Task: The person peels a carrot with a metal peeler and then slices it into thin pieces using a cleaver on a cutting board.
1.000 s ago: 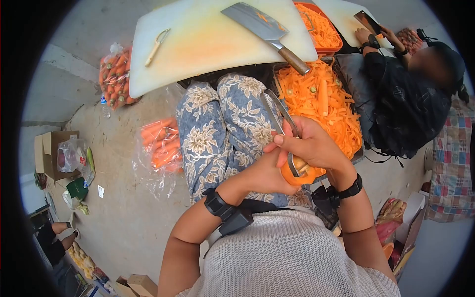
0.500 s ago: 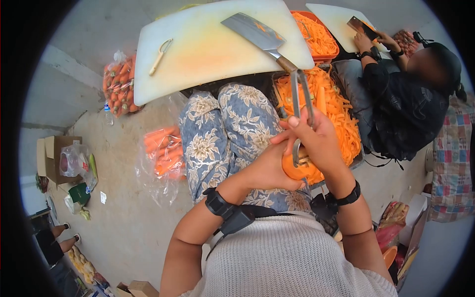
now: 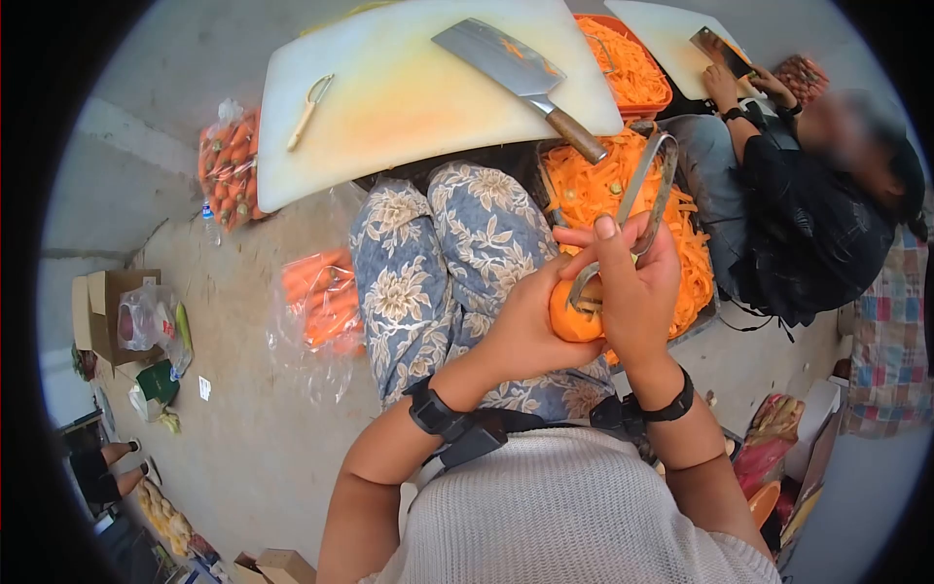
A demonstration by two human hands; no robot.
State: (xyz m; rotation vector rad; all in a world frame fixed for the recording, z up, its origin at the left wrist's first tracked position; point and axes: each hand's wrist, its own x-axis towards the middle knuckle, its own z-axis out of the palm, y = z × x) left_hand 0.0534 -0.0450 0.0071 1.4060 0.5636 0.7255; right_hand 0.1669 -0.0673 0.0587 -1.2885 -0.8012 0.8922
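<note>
My left hand [image 3: 535,326] is wrapped round an orange carrot [image 3: 576,316], seen nearly end-on above my lap. In my right hand [image 3: 637,282] is a metal loop-shaped peeler [image 3: 634,182], its lower end against the carrot top and its long bent strip pointing up and away. Beyond and under the right hand lies a crate of orange peelings [image 3: 686,268]. A cleaver [image 3: 506,60] with a wooden handle rests on the large white cutting board [image 3: 389,97], and a small peeler [image 3: 305,122] lies at that board's left side.
A bag of carrots [image 3: 232,161] and a bottle [image 3: 211,222] stand left of the board; another bag of carrots [image 3: 321,297] lies beside my knee. At the right a person [image 3: 808,214] cuts on a second board [image 3: 671,39]. A red basket [image 3: 664,92] holds shreds.
The peeler has swung to the right and tilted, its far end leaving the cleaver handle. My right hand has turned slightly with it. The other person has leaned to the right.
</note>
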